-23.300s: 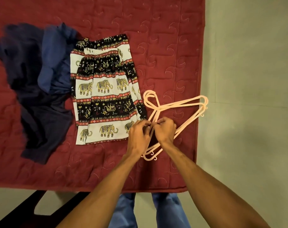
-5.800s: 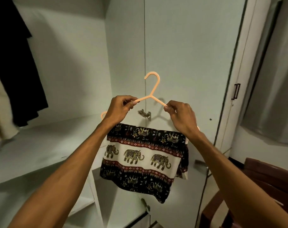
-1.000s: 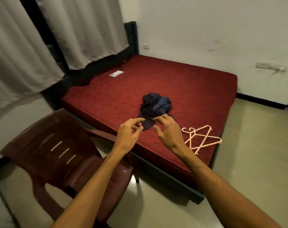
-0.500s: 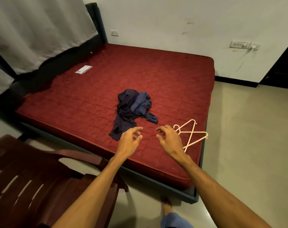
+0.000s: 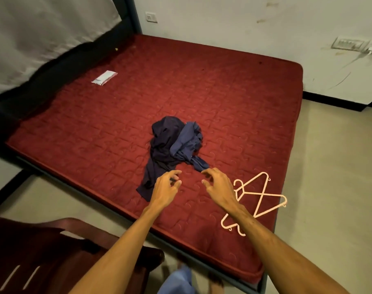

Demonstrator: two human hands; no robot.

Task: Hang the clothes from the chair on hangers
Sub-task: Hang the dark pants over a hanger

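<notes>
A crumpled heap of dark navy and blue clothes (image 5: 174, 145) lies on the red mattress (image 5: 117, 124). Two pale pink hangers (image 5: 260, 196) lie crossed near the mattress's right front corner. My left hand (image 5: 165, 190) hovers over the lower tail of the heap, fingers loosely curled and holding nothing. My right hand (image 5: 218, 188) is held just right of it, between the clothes and the hangers, fingers loosely bent and holding nothing. My right forearm covers part of the hangers.
A dark brown plastic chair (image 5: 42, 257) stands at the bottom left, close to the bed's front edge. A small white packet (image 5: 104, 77) lies far back on the mattress. Grey curtains hang at the left. Bare floor runs along the right of the bed.
The view has come closer to the bed and turned down. Both hands have moved forward toward the clothes heap, still holding nothing. The chair has slid toward the lower left of the view.
</notes>
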